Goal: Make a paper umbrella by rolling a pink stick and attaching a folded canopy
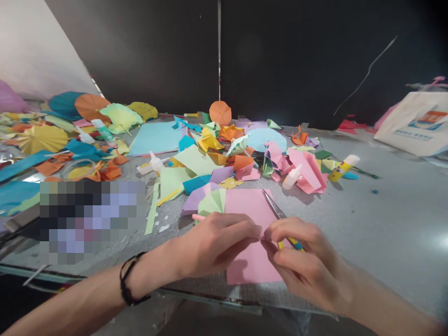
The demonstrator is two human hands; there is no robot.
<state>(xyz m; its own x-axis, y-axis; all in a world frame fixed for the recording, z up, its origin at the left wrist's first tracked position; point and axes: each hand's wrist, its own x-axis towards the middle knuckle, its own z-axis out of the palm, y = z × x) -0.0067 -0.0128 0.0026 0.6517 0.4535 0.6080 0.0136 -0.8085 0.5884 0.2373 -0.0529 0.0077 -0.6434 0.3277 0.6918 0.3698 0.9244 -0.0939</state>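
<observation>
A slim pink paper roll (198,217) juts past a left hand (215,240) that hides most of it, above a pink sheet (241,203) on the gray surface (385,224). Scissors (275,206) show partly behind the right hand (311,261); both hands' fingers pinch the roll.

Scissors (273,205): one pair. Flat pink sheet (243,203): one. Glue sticks (343,168) (102,130) (191,115): three. White nozzle bottles (156,163) (291,178): at least two. Tote bag (402,119): one. Bracelet (123,282): one. Coloured paper pieces (194,160): many, too jumbled to count.

Light's mod., w/ glare on table (395,219) R, soft shadows, pixelation lower L.
</observation>
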